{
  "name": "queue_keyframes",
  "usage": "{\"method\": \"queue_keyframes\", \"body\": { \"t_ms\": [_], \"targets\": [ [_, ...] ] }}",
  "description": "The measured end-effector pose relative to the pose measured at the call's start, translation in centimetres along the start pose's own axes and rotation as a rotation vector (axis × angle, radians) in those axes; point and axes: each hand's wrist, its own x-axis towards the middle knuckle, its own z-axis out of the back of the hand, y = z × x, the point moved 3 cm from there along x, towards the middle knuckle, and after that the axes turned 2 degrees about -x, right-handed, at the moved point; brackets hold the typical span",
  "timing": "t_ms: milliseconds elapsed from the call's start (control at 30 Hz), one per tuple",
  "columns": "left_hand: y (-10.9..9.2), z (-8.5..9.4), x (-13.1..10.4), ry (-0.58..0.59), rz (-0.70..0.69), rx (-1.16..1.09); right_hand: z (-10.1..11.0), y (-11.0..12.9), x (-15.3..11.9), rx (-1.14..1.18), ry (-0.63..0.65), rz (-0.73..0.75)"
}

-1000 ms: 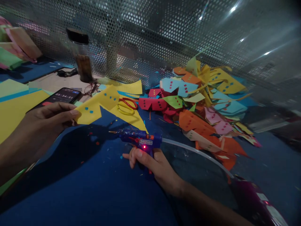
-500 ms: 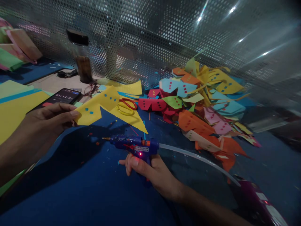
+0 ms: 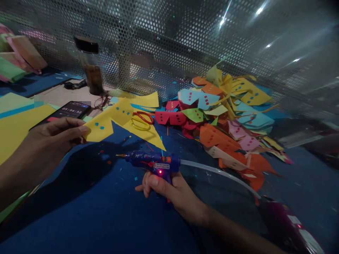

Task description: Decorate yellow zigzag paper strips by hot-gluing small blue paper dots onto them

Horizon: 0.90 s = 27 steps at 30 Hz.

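My left hand (image 3: 57, 141) pinches the left tip of a folded yellow paper piece (image 3: 102, 127) with small blue squares on it. My right hand (image 3: 169, 194) is wrapped round the handle of a blue glue gun (image 3: 150, 160), whose red light is lit and whose metal nozzle points left, below the yellow paper. A clear glue stick (image 3: 219, 171) curves out of its back towards the right. Red-and-yellow-handled scissors (image 3: 141, 123) lie on yellow paper just behind the held piece. Tiny coloured scraps are scattered near the nozzle.
A pile of coloured paper pieces (image 3: 222, 137) spreads at the right. At the back left stand a lidded bottle (image 3: 92, 70), a phone (image 3: 70, 110) and glasses (image 3: 101, 102). Yellow sheets (image 3: 18, 130) lie at the left. A purple device (image 3: 286, 218) sits lower right. A perforated metal panel (image 3: 148, 46) rises behind.
The glue gun in my right hand has shifted very slightly to the right. My left hand keeps its grip on the yellow paper, almost unmoved.
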Motion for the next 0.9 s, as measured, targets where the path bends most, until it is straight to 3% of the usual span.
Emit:
{"method": "queue_keyframes", "body": {
  "t_ms": [200,467,700,900],
  "targets": [
    [-0.3,-0.8,-0.1,-0.017,-0.016,0.008,0.9,-0.2,0.2,-0.070,-0.078,0.014],
    [-0.5,-0.9,-0.4,-0.021,-0.011,0.008,-0.2,-0.3,0.3,-0.051,-0.007,0.017],
    [-0.7,-1.2,-0.4,-0.029,-0.009,0.020,0.0,-0.5,0.3,-0.076,-0.057,0.033],
    [-0.6,-1.2,-0.5,-0.035,-0.026,0.045,-0.3,-0.2,0.2,-0.072,0.016,0.053]
  ]
}}
